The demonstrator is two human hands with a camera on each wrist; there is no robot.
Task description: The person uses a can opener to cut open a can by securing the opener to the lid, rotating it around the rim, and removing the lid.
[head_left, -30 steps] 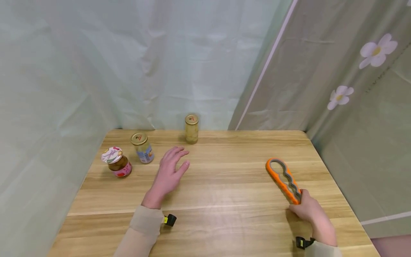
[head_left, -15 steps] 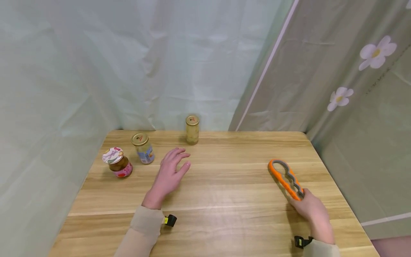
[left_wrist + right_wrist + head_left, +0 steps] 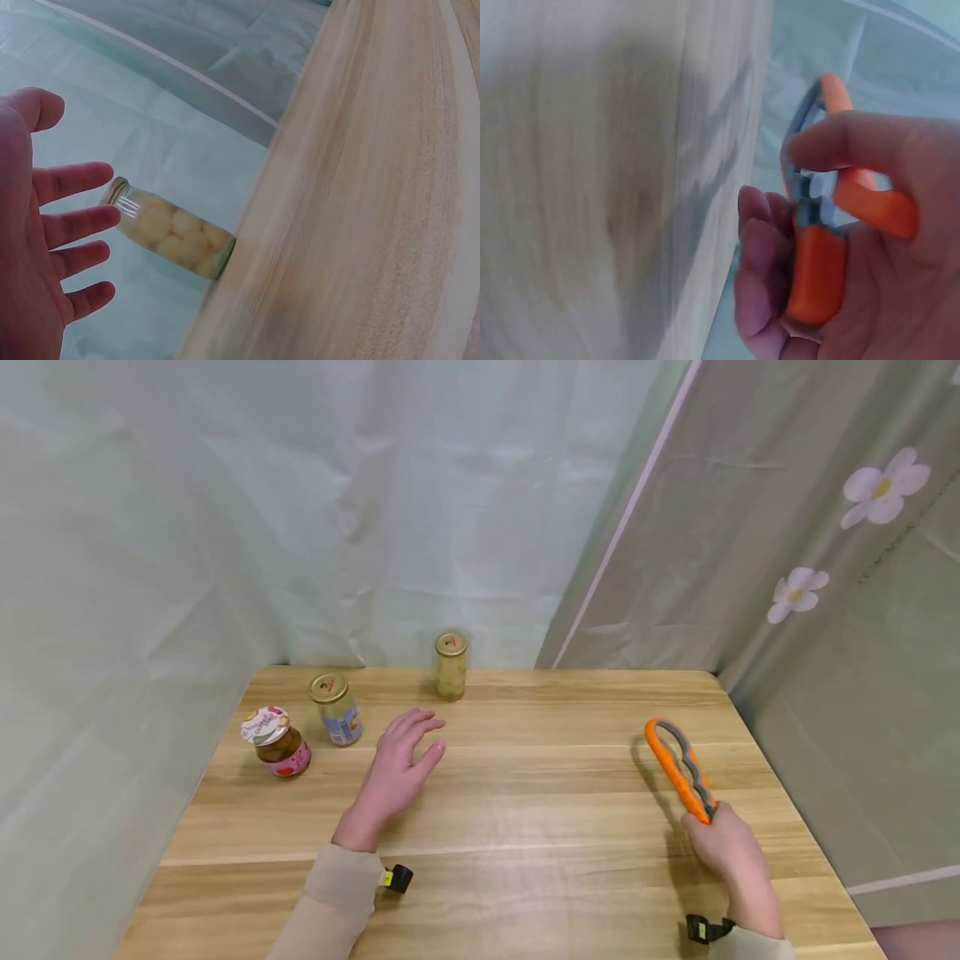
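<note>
My right hand [image 3: 726, 846] grips the near end of an orange and grey jar opener [image 3: 678, 772], its looped far end tilted up off the table. In the right wrist view the fingers curl around the opener's orange body [image 3: 817, 274], with the thumb across it. My left hand [image 3: 397, 764] hovers with fingers spread and holds nothing. Nearest to it are a gold-lidded jar with a blue label [image 3: 341, 718] on its left and a taller gold-lidded jar [image 3: 451, 672] behind it. Pale round pieces fill the taller jar [image 3: 176, 232] in the left wrist view.
A short jar with a patterned white lid and pink label [image 3: 283, 752] stands at the table's left side. The wooden table [image 3: 525, 827] ends at a pale curtain [image 3: 450, 510] behind and at both sides.
My right hand has raised the jar opener's far end off the table and swung it slightly right. The left hand has stayed almost still.
</note>
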